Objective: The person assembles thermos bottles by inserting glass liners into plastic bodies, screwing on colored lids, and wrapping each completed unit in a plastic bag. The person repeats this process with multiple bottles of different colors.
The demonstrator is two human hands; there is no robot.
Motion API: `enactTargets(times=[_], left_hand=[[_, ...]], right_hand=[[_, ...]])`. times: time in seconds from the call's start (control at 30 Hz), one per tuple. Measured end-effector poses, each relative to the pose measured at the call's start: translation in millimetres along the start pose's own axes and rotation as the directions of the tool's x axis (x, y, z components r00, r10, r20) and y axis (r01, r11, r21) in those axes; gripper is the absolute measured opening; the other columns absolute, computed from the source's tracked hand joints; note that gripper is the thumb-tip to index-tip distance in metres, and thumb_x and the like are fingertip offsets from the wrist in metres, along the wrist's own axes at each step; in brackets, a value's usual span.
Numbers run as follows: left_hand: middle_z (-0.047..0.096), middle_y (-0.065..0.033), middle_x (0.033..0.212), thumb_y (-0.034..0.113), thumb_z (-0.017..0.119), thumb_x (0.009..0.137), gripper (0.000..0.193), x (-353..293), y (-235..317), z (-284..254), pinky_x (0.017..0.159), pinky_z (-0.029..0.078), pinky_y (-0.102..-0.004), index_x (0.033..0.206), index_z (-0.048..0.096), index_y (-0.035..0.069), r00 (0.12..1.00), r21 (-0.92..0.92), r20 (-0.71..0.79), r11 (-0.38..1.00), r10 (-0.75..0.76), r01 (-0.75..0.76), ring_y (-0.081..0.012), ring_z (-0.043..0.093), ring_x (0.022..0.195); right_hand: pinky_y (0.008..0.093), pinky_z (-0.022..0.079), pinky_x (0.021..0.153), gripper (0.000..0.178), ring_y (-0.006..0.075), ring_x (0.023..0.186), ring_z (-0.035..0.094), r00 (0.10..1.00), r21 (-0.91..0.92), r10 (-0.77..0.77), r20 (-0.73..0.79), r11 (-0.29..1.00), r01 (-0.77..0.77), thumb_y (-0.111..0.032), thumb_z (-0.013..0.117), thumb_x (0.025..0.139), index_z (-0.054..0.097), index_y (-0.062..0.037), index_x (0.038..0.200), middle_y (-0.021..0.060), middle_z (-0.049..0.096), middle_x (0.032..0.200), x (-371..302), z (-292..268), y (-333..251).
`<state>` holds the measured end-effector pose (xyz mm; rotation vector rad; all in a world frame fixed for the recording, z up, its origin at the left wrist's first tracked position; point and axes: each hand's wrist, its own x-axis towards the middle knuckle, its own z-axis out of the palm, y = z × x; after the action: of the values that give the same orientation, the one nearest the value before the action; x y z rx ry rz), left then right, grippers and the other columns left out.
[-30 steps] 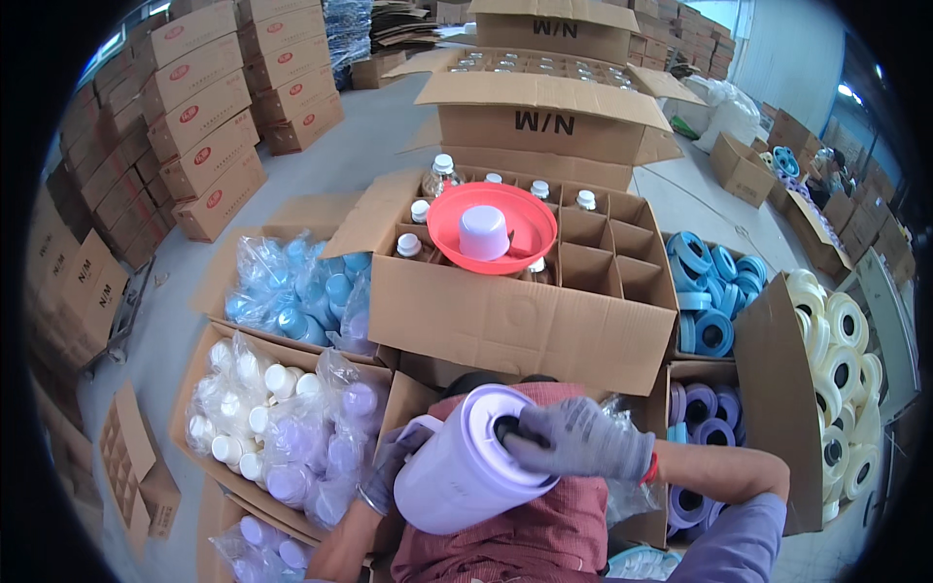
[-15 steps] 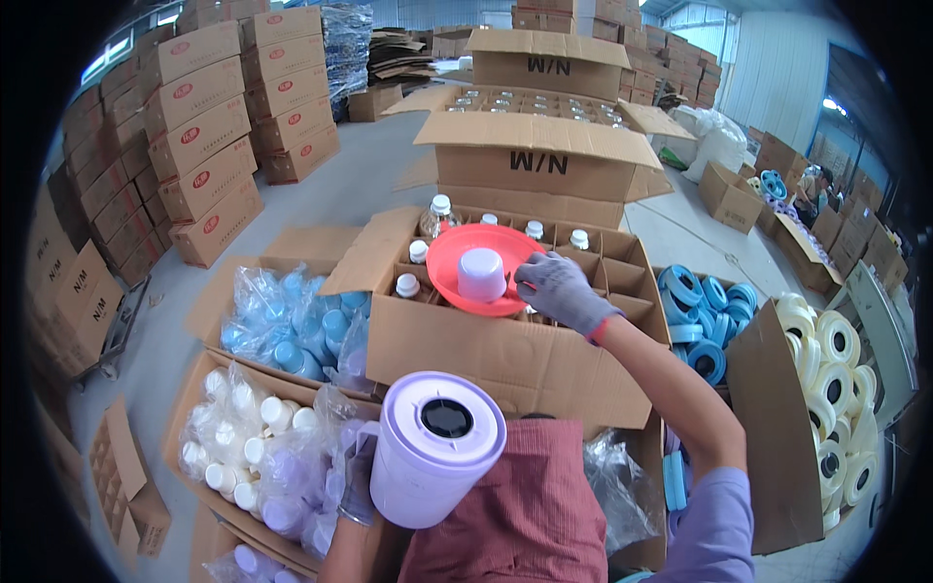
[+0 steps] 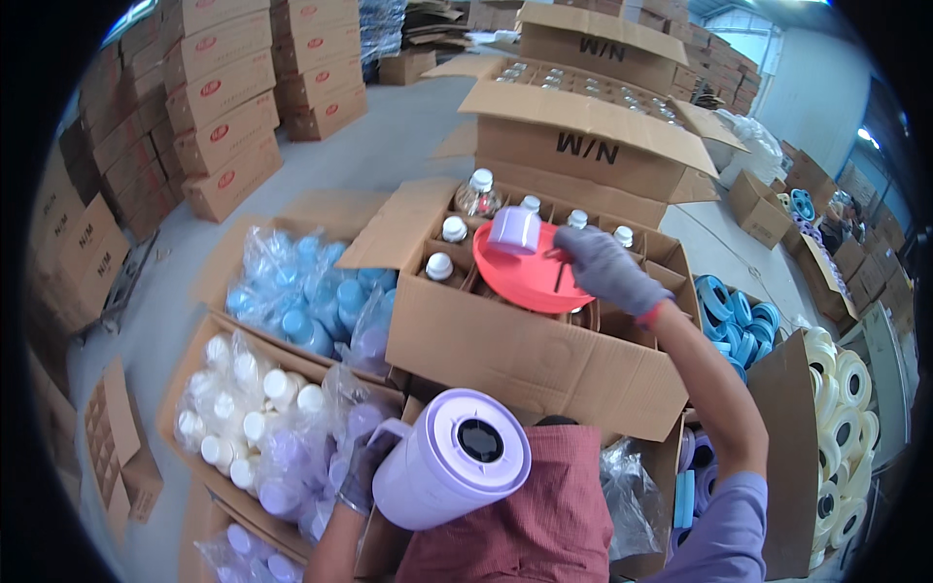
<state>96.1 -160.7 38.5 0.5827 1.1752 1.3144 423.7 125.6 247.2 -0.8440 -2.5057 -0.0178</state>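
A pale lavender, cylindrical plastic jug [image 3: 418,486] tilts over the wearer's lap, its round end, set with a black disc [image 3: 480,440], facing up and to the right. The grey-gloved left hand [image 3: 363,471] grasps the jug by its side handle. Under it is a dark red cloth apron [image 3: 505,530]. Beyond the lap, the grey-gloved right hand [image 3: 604,264] reaches to the right rim of a round, coral-red plastic dish [image 3: 525,280]; its fingers are bent beside a small, thin dark piece [image 3: 560,276], and whether they grip that piece or the rim I cannot tell. A short lavender plastic cup [image 3: 515,231] sits in the tilted dish. The dish rests over an open, divided brown cardboard carton [image 3: 525,335] holding clear bottles with white caps [image 3: 477,194]. To the left, open boxes hold bagged blue cups [image 3: 309,330], white cups [image 3: 282,387] and lavender cups [image 3: 280,496]. To the right lie blue plastic rings [image 3: 716,299] and cream plastic rings [image 3: 854,385]. Farther back, tall stacks of sealed brown cartons [image 3: 222,141] stand on a grey floor [image 3: 389,131].
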Motion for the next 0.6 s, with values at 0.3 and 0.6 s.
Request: enactTargets(times=[0.3, 0.6], left_hand=[[0.068, -0.0017, 0.086, 0.035, 0.065, 0.091, 0.032, 32, 9, 7, 0.071, 0.05, -0.0263, 0.097, 0.07, 0.003, 0.967, 0.197, 0.253, 0.98, -0.032, -0.019, -0.0108, 0.061, 0.077], [0.068, -0.0022, 0.086, 0.016, 0.065, 0.091, 0.019, -28, 47, 43, 0.072, 0.051, -0.0265, 0.094, 0.071, -0.001, 0.966, 0.417, 0.073, 0.872, 0.248, -0.256, -0.0099, 0.061, 0.078]], right_hand=[[0.0447, 0.045, 0.09, 0.029, 0.0313, 0.101, 0.055, 0.847, 0.454, -0.518, 0.117, 0.787, 0.418, -0.026, 0.069, 0.088, 0.059, -0.0111, 0.111, 0.0099, 0.055, 0.108, -87, -19, -138], [0.0355, 0.054, 0.077, 0.026, 0.026, 0.08, 0.064, 0.934, 0.566, -0.035, 0.355, 0.803, -0.185, -0.031, 0.064, 0.095, 0.061, -0.0111, 0.111, 0.0087, 0.067, 0.105, -146, -10, -164]])
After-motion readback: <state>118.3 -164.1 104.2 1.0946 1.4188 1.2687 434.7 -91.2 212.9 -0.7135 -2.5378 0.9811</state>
